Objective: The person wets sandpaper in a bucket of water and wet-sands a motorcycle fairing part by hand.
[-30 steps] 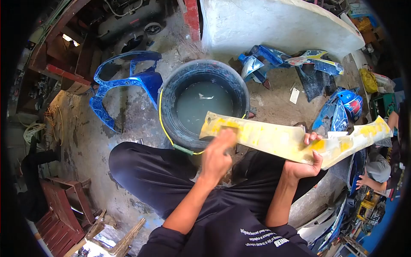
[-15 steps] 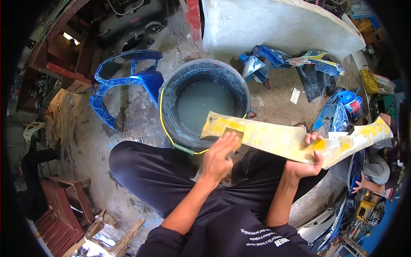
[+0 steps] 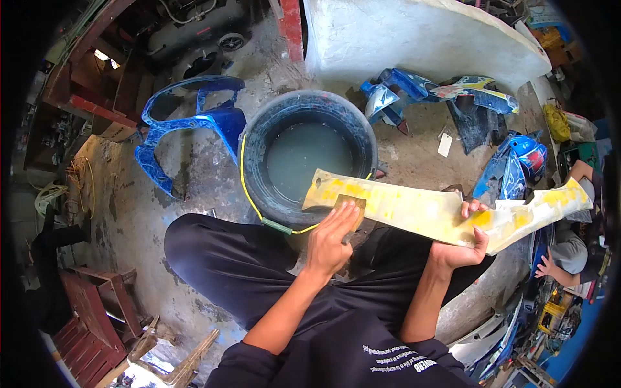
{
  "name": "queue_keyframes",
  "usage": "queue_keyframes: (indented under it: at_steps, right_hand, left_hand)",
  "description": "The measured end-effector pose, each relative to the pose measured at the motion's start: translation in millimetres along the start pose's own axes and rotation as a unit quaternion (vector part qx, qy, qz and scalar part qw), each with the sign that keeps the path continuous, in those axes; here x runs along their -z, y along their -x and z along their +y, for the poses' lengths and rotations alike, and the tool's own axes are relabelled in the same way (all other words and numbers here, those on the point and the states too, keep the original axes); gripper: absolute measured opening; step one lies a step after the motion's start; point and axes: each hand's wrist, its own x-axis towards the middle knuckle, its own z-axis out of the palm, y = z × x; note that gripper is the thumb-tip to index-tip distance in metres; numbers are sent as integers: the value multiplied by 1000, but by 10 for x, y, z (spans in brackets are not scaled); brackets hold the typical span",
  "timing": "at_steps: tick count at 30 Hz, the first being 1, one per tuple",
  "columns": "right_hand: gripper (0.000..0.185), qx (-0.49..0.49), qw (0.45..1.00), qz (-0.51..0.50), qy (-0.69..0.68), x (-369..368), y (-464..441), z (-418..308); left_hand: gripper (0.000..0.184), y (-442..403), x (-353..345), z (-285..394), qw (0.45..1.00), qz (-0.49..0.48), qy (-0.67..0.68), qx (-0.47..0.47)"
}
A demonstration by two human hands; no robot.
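A long, curved body panel (image 3: 414,207), cream with yellow patches, lies across my lap with its left end over the bucket's rim. My right hand (image 3: 462,249) grips its lower edge near the middle, palm up, with fingertips curling over the top. Fingers nearly straight, my left hand (image 3: 331,242) presses a brown piece of sandpaper (image 3: 354,208) against the panel's left part. The black bucket (image 3: 259,123) stands in front of me, holding cloudy water (image 3: 309,158). Its yellow handle (image 3: 244,181) hangs down on the near side.
A blue plastic frame (image 3: 207,123) lies left of the bucket. Several blue fairing pieces (image 3: 414,87) lie at the back right. Beside me on the right are another person's hand (image 3: 550,266) and tools (image 3: 553,317). Wooden furniture (image 3: 90,310) stands at lower left.
My left hand has shifted very slightly with the sandpaper, and more of the sheet shows. The panel and my right hand stay in place. The other person's hand has moved a little.
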Motion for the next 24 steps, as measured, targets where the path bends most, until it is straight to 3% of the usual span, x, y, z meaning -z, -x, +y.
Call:
queue_keyframes:
  at_steps: [1,3,5,7,9,11,13,15,17,19,21,23,24]
  right_hand:
    - [46,-1,1000,1,-1,-2,14,24]
    - [47,2,1000,-10,-2,-15,32,45]
    - [46,5,1000,-13,0,6,-7,4]
    - [46,-1,1000,-17,-1,32,-12,1]
    - [46,-4,1000,-15,-1,31,23,18]
    - [46,-5,1000,-7,2,-9,39,28]
    - [46,-1,1000,-8,-3,3,19,18]
    - [46,-4,1000,-7,-10,16,20,33]
    - [45,-10,1000,-17,-21,39,14,-2]
    - [45,-2,1000,-7,-8,15,38,27]
    - [45,1,1000,-1,0,8,12,42]
    - [44,-13,1000,-10,-14,67,4,0]
    - [44,-13,1000,-8,-15,39,22,17]
  left_hand:
    - [63,-10,15,-47,1000,-1,-1,1]
    - [67,-73,-14,-189,990,55,-96,89]
    - [67,-52,-74,-221,991,67,-90,78]
    - [58,8,-24,-40,1000,-1,-9,-5]
    - [57,-18,35,-108,1000,-10,-21,-13]
    - [61,-83,-18,-276,988,49,-98,110]
    - [60,-78,-25,-143,988,42,-105,102]
    - [59,-11,4,-17,1000,-6,7,15]
    - [59,-38,52,-125,1000,-15,-8,-2]
    - [60,-91,-8,-253,989,61,-85,105]
    - [60,-42,-59,-165,992,54,-91,69]
    - [63,-12,28,45,1000,-8,11,-2]
    - [63,-15,33,-62,999,-4,-26,-26]
